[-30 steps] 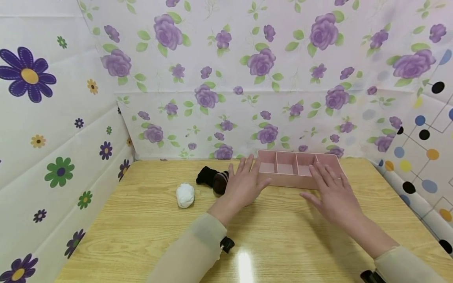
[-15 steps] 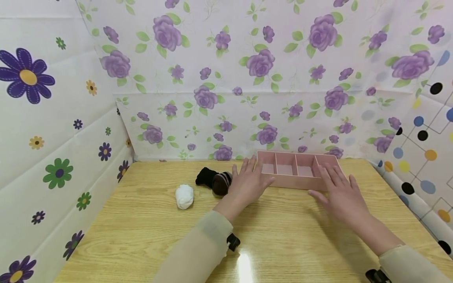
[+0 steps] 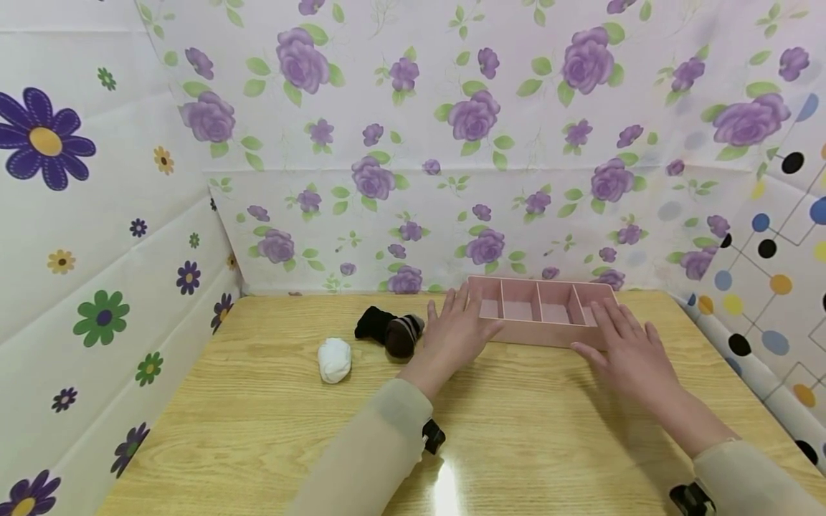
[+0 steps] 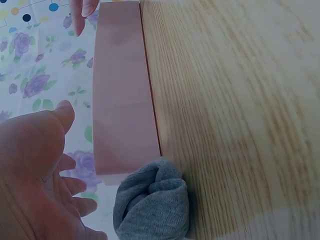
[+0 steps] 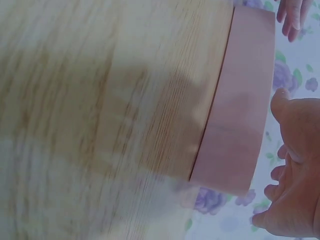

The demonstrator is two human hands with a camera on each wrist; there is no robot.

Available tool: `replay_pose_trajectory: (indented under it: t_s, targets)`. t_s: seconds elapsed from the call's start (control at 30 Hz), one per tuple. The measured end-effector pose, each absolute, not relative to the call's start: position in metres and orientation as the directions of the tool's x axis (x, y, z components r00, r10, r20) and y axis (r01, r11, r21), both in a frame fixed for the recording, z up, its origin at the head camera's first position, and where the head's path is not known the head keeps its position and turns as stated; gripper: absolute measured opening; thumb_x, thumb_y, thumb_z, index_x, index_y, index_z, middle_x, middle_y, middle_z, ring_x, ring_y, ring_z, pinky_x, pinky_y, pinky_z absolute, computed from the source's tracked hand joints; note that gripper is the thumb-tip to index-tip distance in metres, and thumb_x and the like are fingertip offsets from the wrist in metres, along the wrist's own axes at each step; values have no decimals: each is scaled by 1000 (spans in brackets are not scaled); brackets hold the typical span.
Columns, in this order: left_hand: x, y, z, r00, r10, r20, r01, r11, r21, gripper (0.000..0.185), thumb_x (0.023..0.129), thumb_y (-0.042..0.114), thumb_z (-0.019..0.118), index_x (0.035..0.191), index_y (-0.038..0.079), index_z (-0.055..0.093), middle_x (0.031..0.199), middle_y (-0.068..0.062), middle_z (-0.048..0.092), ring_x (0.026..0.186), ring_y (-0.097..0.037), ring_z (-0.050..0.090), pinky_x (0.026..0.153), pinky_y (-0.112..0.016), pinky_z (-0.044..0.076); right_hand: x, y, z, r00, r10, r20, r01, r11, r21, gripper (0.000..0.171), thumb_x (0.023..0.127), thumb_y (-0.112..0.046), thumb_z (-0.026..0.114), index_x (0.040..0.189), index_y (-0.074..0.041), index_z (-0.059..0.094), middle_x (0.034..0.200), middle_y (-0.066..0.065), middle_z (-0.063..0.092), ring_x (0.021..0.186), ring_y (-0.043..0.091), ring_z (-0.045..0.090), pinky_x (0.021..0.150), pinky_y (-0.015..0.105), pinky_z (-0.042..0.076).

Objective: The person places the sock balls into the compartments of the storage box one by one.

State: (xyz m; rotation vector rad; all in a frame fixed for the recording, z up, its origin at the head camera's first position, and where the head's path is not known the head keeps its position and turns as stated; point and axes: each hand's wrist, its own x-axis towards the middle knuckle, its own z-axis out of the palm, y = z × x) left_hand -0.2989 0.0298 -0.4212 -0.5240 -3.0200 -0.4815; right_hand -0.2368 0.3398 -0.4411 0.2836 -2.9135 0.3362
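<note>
A pink tray [image 3: 540, 334] with several compartments stands at the back of the wooden table [image 3: 271, 423]. My left hand [image 3: 454, 326] lies flat and open at the tray's left end, thumb along its front wall. My right hand [image 3: 629, 347] is spread open at the tray's right front corner. In the left wrist view the tray wall [image 4: 122, 100] runs past my left hand [image 4: 30, 170], with a grey rolled sock [image 4: 152, 200] beside it. The right wrist view shows the tray wall [image 5: 240, 105] next to my right hand [image 5: 295, 170]. Whether the fingers press the tray I cannot tell.
Left of my left hand lie a dark rolled sock [image 3: 403, 335], a black sock [image 3: 373, 322] and a white rolled sock [image 3: 335, 359]. Flowered sheets wall the table at the back and left, a dotted sheet at the right.
Both hands have slid a little farther along the table towards the tray's ends, the right hand shifting rightwards. The socks lie where they were.
</note>
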Motion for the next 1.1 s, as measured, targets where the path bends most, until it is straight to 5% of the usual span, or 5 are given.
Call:
replay_pose_trajectory:
  t_s: [1.1]
  targets:
    - [-306, 35, -437, -948, 312, 60, 313, 885, 345, 92, 112, 66, 50, 180, 18, 8, 184, -6, 16, 169, -32, 15, 132, -68, 10, -262, 366, -448, -992, -102, 75, -120, 947, -296, 101, 116, -61, 43, 170, 14, 1, 172, 45, 3, 156, 65, 16, 119, 85, 13]
